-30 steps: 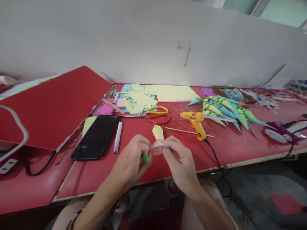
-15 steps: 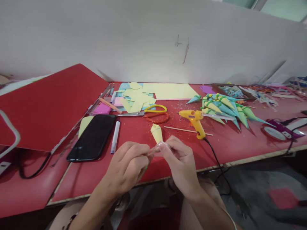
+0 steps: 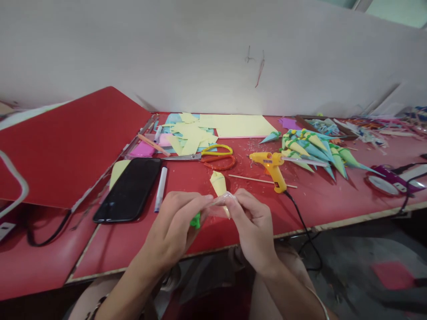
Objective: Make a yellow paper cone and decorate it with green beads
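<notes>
My left hand and my right hand meet over the table's front edge, both closed. Between them stretches a thin piece of clear plastic, pinched at either end; whether it is a bag or loose film I cannot tell. Something bright green pokes out under my left fingers, mostly hidden by them. Just behind the plastic lies a rolled yellow paper cone, its tip showing below the plastic. To the right rest a thin wooden stick and a yellow glue gun with a clear glue stick in its back.
Scissors and yellow paper scraps lie farther back. Left are a black phone, a marker and a raised red board. Several blue and yellow paper cones are heaped right. The glue gun's cord hangs over the edge.
My fingers have drawn the clear plastic wider and raised it slightly. The left hand has turned, so the green piece shows more. The items on the table have stayed put.
</notes>
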The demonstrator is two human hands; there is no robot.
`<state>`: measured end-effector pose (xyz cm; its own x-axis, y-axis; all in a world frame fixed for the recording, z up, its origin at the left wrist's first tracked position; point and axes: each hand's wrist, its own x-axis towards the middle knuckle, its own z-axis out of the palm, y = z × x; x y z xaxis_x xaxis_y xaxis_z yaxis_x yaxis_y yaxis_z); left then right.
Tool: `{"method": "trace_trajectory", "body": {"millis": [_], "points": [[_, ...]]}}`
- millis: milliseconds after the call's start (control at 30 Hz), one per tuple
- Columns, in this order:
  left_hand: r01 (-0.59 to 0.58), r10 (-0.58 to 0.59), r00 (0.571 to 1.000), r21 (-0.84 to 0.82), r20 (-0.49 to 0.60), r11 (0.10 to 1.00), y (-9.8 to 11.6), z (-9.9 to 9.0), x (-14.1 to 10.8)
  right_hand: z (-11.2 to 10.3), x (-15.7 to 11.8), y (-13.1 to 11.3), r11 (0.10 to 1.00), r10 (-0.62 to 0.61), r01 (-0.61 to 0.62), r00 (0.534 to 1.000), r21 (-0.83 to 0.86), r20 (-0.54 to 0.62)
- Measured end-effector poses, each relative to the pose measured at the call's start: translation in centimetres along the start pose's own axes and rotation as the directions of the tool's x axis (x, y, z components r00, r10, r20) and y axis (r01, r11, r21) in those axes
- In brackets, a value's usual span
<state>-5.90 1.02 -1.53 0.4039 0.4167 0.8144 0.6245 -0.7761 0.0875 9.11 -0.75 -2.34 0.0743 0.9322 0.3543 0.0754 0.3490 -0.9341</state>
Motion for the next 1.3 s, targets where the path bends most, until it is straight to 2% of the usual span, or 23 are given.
{"method": "trace_trajectory", "body": {"millis": [67, 167, 233, 367, 467, 533, 667, 733, 800, 867, 933, 1000, 1033, 1067, 1133, 1167, 1200, 1267, 1300], "points": [[-0.053, 0.058, 0.997, 0.083, -0.049, 0.995, -0.1, -0.1, -0.4, -0.1, -0.2, -0.1, 0.991, -0.124, 0.124, 0.992, -0.050, 0.002], [-0.105, 0.126, 0.980, 0.139, -0.151, 0.985, -0.2, -0.3, -0.8, -0.2, -0.5, -0.3, 0.948, -0.305, 0.305, 0.952, -0.087, 0.012], [-0.140, 0.160, 0.972, 0.117, -0.175, 0.983, -0.3, -0.3, -1.0, -0.2, -0.7, -0.3, 0.931, -0.356, 0.355, 0.934, -0.078, 0.008], [-0.217, 0.232, 0.944, 0.088, -0.236, 0.972, -0.7, -0.2, -1.0, -0.2, -0.8, -0.3, 0.922, -0.379, 0.378, 0.925, -0.086, 0.014], [-0.203, 0.205, 0.954, 0.035, -0.217, 0.979, -0.8, -0.3, -0.7, -0.2, -0.6, -0.3, 0.907, -0.403, 0.400, 0.915, -0.134, 0.007], [-0.167, 0.164, 0.962, 0.004, -0.219, 0.986, -0.7, -0.7, -0.4, -0.3, -0.4, -0.2, 0.870, -0.458, 0.449, 0.889, -0.204, 0.001], [-0.054, 0.076, 0.939, 0.074, -0.336, 0.996, 0.0, -1.5, -0.2, -0.5, -0.1, 0.0, 0.767, -0.570, 0.540, 0.822, -0.348, 0.019], [-0.037, 0.055, 0.956, 0.068, -0.287, 0.997, 0.3, -1.3, -0.1, -0.4, -0.3, 0.2, 0.741, -0.582, 0.560, 0.811, -0.370, 0.060], [-0.050, 0.049, 0.987, 0.001, -0.152, 0.999, 0.5, -0.7, 0.0, -0.1, -0.5, 0.2, 0.741, -0.569, 0.570, 0.814, -0.355, 0.118], [0.032, -0.035, 0.999, -0.102, -0.032, 0.994, 0.6, 0.1, 0.0, 0.2, -0.8, 0.1, 0.783, -0.517, 0.544, 0.839, -0.301, 0.171], [0.138, -0.133, 0.990, -0.236, 0.034, 0.962, 0.8, 0.6, -0.1, 0.5, -0.9, 0.0, 0.864, -0.420, 0.461, 0.882, -0.204, 0.213], [0.254, -0.241, 0.967, -0.403, 0.085, 0.879, 1.0, 0.8, -0.2, 0.8, -0.8, -0.2, 0.933, -0.311, 0.346, 0.913, -0.098, 0.265], [0.324, -0.305, 0.944, -0.504, 0.123, 0.800, 1.1, 0.8, -0.2, 0.8, -0.7, -0.2, 0.953, -0.269, 0.297, 0.918, -0.055, 0.290], [0.392, -0.375, 0.912, -0.610, 0.163, 0.689, 1.2, 0.8, -0.2, 0.9, -0.7, -0.2, 0.966, -0.237, 0.256, 0.921, -0.022, 0.310], [0.473, -0.524, 0.822, -0.778, 0.221, 0.414, 1.5, 0.8, 0.0, 0.8, -0.5, -0.1, 0.978, -0.202, 0.207, 0.926, 0.016, 0.319], [0.470, -0.591, 0.775, -0.831, 0.226, 0.298, 1.5, 0.7, 0.2, 0.8, -0.4, 0.0, 0.980, -0.194, 0.196, 0.930, 0.025, 0.312], [0.446, -0.647, 0.733, -0.867, 0.211, 0.222, 1.5, 0.7, 0.3, 0.7, -0.4, 0.1, 0.981, -0.190, 0.189, 0.935, 0.032, 0.299], [0.390, -0.711, 0.688, -0.901, 0.148, 0.190, 1.5, 0.6, 0.5, 0.6, -0.3, 0.2, 0.981, -0.194, 0.192, 0.944, 0.036, 0.267], [0.383, -0.711, 0.694, -0.895, 0.116, 0.227, 1.4, 0.5, 0.5, 0.6, -0.2, 0.3, 0.978, -0.206, 0.204, 0.944, 0.033, 0.258]]}}
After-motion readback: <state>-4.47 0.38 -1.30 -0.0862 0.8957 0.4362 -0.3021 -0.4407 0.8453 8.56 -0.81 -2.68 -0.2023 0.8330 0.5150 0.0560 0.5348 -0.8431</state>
